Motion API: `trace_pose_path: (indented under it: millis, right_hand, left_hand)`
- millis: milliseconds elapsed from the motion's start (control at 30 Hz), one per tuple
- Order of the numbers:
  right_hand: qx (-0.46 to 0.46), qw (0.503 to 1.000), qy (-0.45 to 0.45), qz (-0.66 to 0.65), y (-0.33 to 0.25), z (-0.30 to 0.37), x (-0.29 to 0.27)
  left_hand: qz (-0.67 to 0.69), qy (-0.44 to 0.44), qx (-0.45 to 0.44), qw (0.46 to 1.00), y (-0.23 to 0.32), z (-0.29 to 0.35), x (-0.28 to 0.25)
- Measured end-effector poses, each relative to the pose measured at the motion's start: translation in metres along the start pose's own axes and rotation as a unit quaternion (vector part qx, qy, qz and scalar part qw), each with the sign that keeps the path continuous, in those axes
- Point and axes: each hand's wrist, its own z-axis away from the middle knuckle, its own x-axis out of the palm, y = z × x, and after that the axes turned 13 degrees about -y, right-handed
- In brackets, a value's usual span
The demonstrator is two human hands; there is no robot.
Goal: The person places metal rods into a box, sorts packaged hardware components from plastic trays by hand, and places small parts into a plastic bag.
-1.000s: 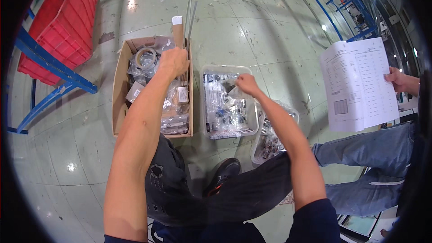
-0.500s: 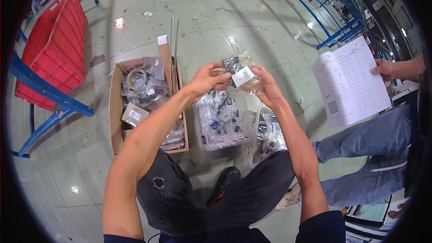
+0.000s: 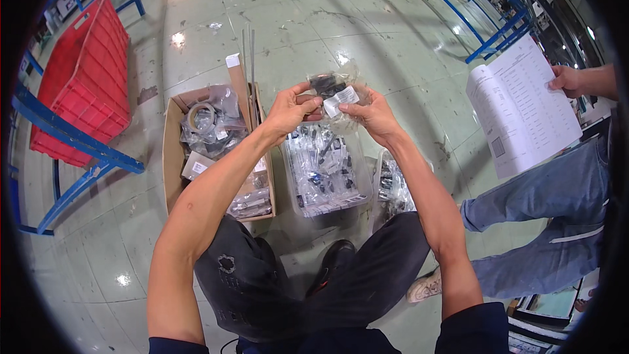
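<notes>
Both hands (image 3: 289, 111) pinch a labelled clear bag (image 3: 340, 99), held up between them.

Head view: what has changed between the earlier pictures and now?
The left hand left the cardboard box and moved right; it now grips a labelled clear bag together with the right hand, which was earlier over the clear bin. The box, bin and red crate stayed on the floor; the co-worker's hand still holds the papers.
</notes>
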Motion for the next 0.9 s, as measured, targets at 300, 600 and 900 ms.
trace_pose_path:
  millis: [300, 600, 900]
  right_hand:
    - [-0.009, 1.000, 0.006, -0.010, 0.003, 0.002, 0.002]
    - [-0.033, 0.999, 0.011, 0.006, 0.002, 0.003, 0.002]
    - [-0.022, 0.999, -0.003, -0.026, -0.012, 0.012, 0.018]
  left_hand:
    - [0.008, -0.050, -0.012, 0.999, -0.003, 0.000, -0.003]
    - [0.020, -0.028, -0.025, 0.999, 0.002, -0.001, -0.006]
    - [0.085, -0.087, -0.012, 0.993, -0.006, -0.005, -0.012]
